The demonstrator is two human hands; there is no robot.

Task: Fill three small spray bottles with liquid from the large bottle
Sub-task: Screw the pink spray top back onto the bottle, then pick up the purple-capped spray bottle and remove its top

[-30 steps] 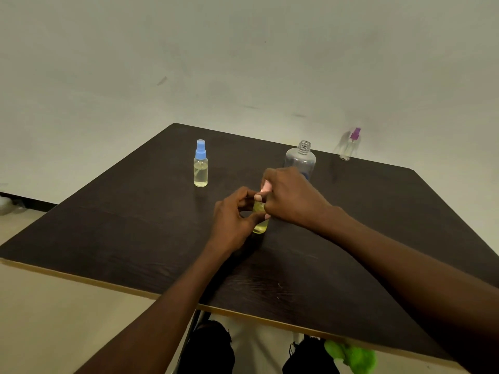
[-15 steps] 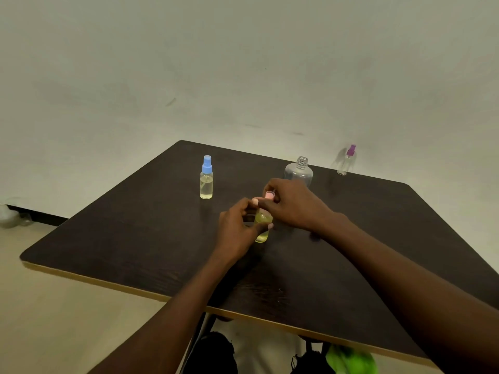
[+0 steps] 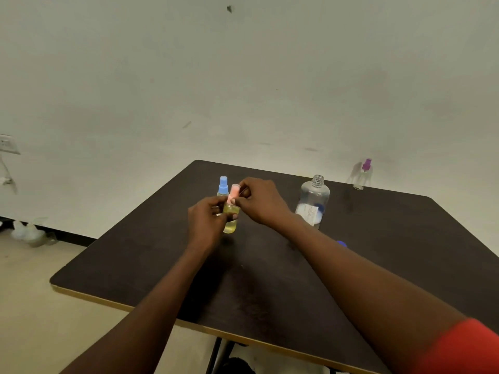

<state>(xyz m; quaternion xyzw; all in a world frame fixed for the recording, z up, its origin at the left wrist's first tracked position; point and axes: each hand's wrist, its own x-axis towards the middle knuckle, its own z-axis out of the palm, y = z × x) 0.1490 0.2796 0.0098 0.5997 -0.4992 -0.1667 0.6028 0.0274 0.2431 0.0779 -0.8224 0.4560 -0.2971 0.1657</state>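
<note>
Step in hand, by the look of it: capping the second fill. Left hand (image 3: 206, 224) is curled round the pink-topped spray bottle (image 3: 231, 221), yellow liquid inside, mid tabletop (image 3: 270, 287). Right hand (image 3: 260, 201) pinches its sprayer head (image 3: 234, 192).

- Blue-topped bottle (image 3: 223, 186): filled, just behind at 11 o'clock.
- Large bottle (image 3: 314, 201): uncapped, near at 3 o'clock.
- Purple-topped bottle (image 3: 363, 175): looks empty, well apart at 2 o'clock, right at the far edge. Next move is probably a careful fetch.
- Open room toward 6 o'clock.

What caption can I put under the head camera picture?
The left hand holds a small yellow-filled spray bottle while the right hand pinches its pink top; the large bottle stands uncapped.
</note>
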